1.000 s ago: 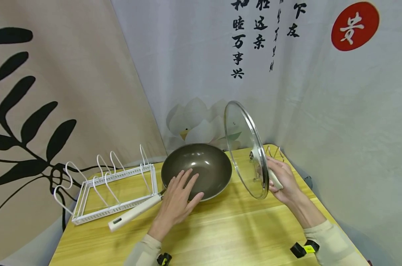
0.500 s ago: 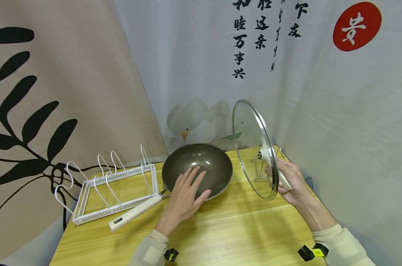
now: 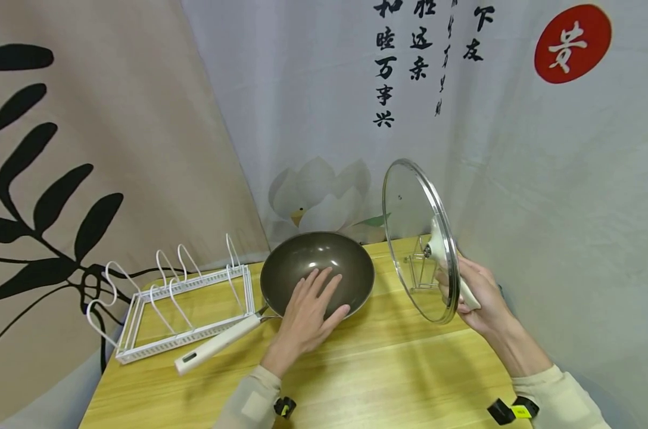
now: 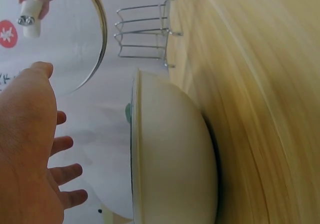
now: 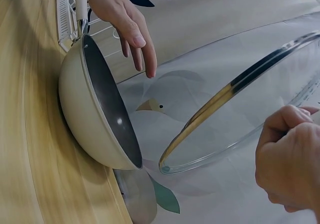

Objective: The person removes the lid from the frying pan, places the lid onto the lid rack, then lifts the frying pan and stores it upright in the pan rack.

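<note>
In the head view my right hand point(image 3: 483, 292) grips the cream handle point(image 3: 467, 293) of a round glass lid point(image 3: 410, 238). The lid is held on edge, above the table to the right of the pan. A deep frying pan point(image 3: 324, 268), dark inside and cream outside, sits on the table with its white handle point(image 3: 217, 344) pointing to the front left. My left hand point(image 3: 305, 319) hovers over the pan's near rim, fingers spread and holding nothing. The left wrist view shows its fingers point(image 4: 65, 174) apart from the pan's cream side point(image 4: 172, 149).
A white rack point(image 3: 184, 333) with upright loops stands left of the pan, and the pan handle lies along its front. Behind the lid is a small wire stand point(image 3: 421, 277), seen through the glass. Printed curtains point(image 3: 313, 119) hang right behind the wooden table point(image 3: 356, 381).
My right hand has carried the lid to the right, away from the pan. My left hand has drifted slightly right over the pan. Pan and rack stay put.
</note>
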`<state>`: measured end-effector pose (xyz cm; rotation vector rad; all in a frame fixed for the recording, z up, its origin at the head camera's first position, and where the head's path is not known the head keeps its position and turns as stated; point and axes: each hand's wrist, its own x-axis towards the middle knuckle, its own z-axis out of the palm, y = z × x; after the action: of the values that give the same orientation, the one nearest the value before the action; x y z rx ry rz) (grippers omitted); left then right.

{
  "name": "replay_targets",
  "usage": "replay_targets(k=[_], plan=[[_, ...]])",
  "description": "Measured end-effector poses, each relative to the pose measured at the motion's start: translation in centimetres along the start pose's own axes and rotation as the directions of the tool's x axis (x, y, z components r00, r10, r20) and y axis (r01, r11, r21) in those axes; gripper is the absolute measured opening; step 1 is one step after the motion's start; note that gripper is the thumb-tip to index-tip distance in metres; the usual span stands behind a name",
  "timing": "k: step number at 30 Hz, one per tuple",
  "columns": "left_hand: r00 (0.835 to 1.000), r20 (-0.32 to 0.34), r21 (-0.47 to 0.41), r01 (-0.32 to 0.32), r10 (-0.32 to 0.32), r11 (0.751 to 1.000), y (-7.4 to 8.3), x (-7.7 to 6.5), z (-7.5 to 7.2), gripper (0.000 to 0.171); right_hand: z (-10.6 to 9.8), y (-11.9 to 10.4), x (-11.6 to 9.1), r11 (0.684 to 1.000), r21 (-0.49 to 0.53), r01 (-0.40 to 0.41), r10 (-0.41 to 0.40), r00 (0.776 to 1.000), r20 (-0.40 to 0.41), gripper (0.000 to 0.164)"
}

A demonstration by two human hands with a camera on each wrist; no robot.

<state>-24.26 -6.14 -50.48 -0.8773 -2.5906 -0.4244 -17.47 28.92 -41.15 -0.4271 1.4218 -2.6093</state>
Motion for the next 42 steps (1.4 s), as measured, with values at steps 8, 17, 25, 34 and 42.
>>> replay_targets(k=[8,17,25,34,42], plan=[[1.0,0.008,-0.012,-0.01,0.01,1.0,0.7,0.7,0.2,0.07,-0.2,-0.5,-0.4,1.0,0.029,0.012,-0.013,1.0,0.024,0.033],[1.0,-0.008,-0.039,-0.019,0.019,0.999,1.3,1.6,0.6,0.07,-0.5,-1.0,-0.7,0.998,0.047,0.03,-0.032,0.999,0.035,0.033],[1.0,-0.004,-0.111,-0.019,0.018,0.994,2.0,2.3,1.2,0.068,-0.9,-1.3,-0.9,0.996,0.075,0.039,-0.044,0.997,0.056,0.035],[1.0,0.013,-0.134,-0.027,0.028,0.991,2.6,3.2,1.3,0.068,-1.3,-1.7,-1.0,0.994,0.101,0.049,-0.056,0.997,0.061,0.037],[0.999,0.026,-0.146,-0.027,0.031,0.989,2.8,3.7,1.4,0.068,-1.4,-2.1,-1.2,0.999,0.014,0.039,-0.039,0.999,-0.018,0.033]])
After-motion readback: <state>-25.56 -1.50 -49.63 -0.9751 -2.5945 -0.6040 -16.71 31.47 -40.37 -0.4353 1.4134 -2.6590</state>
